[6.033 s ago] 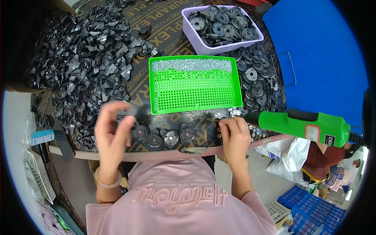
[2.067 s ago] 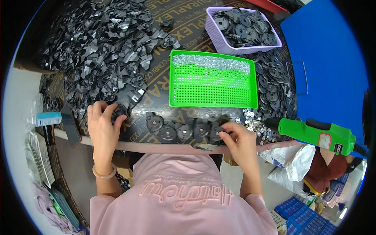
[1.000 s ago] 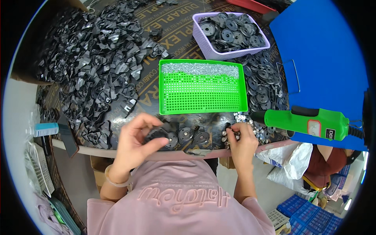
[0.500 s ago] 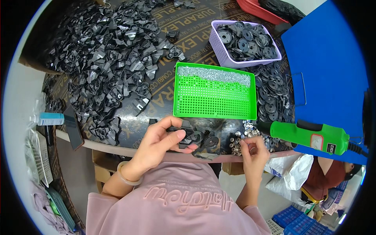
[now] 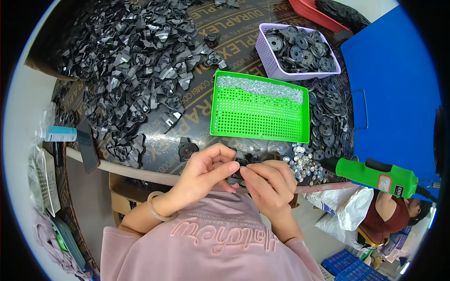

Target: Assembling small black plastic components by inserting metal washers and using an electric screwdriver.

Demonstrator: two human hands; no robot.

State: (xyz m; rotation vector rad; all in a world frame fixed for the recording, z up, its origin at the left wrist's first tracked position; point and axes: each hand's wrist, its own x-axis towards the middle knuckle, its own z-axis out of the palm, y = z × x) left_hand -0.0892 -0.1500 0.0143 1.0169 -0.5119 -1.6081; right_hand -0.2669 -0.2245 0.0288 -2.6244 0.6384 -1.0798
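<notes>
You hold a small black plastic piece (image 5: 235, 178) at the lower centre of the frame, between your two hands and near the table's front edge. Your left hand (image 5: 202, 172) grasps it from its left side, thumb uppermost. Your right hand (image 5: 273, 183) meets it from the right, thumb and fingertips drawn together at the piece; whether they grip it or something smaller is hidden. A round black plastic disc part (image 5: 188, 151) lies just left of your left fingers. Beyond your hands sits a green perforated plastic tray (image 5: 260, 139), and small silver metal cylinders (image 5: 305, 165) lie scattered near your right hand.
</notes>
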